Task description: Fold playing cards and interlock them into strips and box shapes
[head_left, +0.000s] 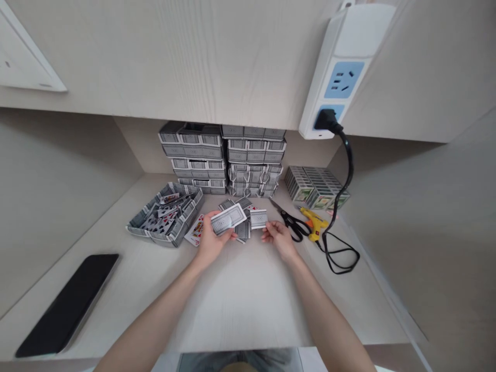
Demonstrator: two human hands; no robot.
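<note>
Grey-backed, the long card point(234, 214) is pinched in the left hand point(214, 236), its axis running eight to two o'clock; the right hand point(280, 237) grips a short card point(258, 219) just beside it at three o'clock. Loose cards point(243, 231) lie toward twelve, nearer the left hand.

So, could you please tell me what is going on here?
A person is handling playing cards at a desk. The left hand holds a patterned card, and the right hand holds a shorter patterned piece. More cards lie beneath and beyond them. A tray of loose cards sits to the left; scissors and a yellow glue gun lie to the right. Card-patterned boxes are stacked behind.
</note>
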